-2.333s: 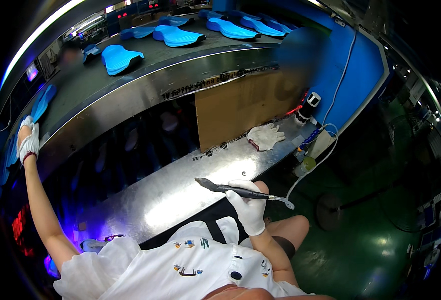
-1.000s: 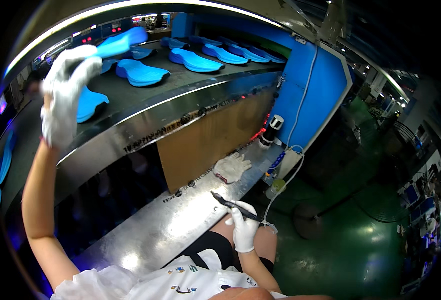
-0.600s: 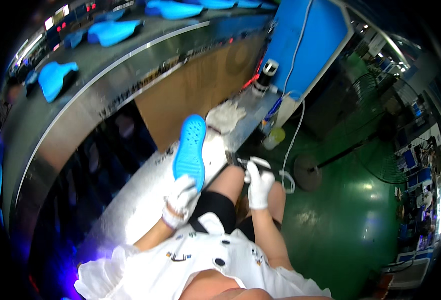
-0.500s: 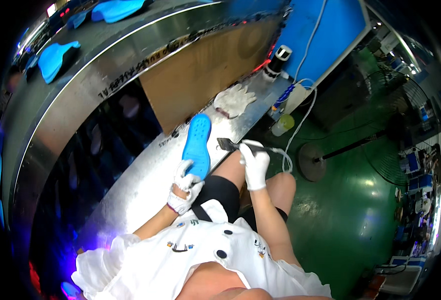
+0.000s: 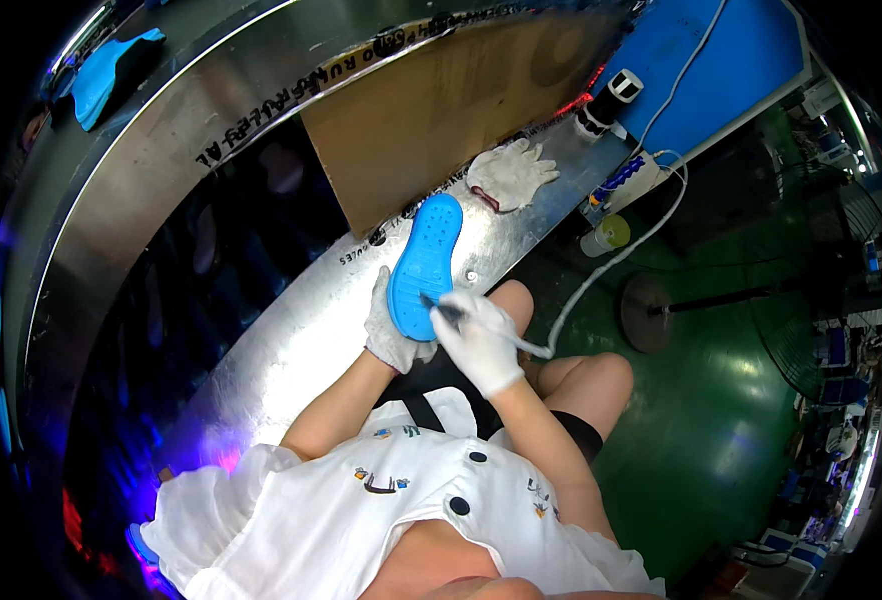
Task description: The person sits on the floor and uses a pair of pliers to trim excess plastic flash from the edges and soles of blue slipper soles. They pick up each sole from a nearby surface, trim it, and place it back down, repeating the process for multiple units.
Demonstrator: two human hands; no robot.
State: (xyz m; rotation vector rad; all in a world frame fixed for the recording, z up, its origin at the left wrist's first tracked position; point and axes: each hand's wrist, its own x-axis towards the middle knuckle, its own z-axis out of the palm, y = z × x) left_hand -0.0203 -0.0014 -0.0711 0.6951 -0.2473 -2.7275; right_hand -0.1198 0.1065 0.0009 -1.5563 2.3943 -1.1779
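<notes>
In a white knit glove, my left hand (image 5: 386,332) grips the heel end of a blue shoe sole (image 5: 427,250). The sole is raised over the metal shelf, its row of small dimples toward the far end. My right hand (image 5: 483,345), also gloved in white, is closed around a dark-handled brush (image 5: 447,312). The brush tip is at the lower part of the sole; whether it touches cannot be made out. A pale hose (image 5: 601,275) trails from the brush to the right.
A spare glove (image 5: 511,175) lies on the metal shelf (image 5: 296,335), before a cardboard sheet (image 5: 441,120). Farther right stand a black-and-white bottle (image 5: 611,100) and a yellow-lidded container (image 5: 606,235). Another blue sole (image 5: 111,75) rests on the belt at upper left. A standing fan's base (image 5: 646,312) is on the green floor.
The brush in my right hand has moved left, onto or just over the sole. My left hand has shifted its grip to around the heel end.
</notes>
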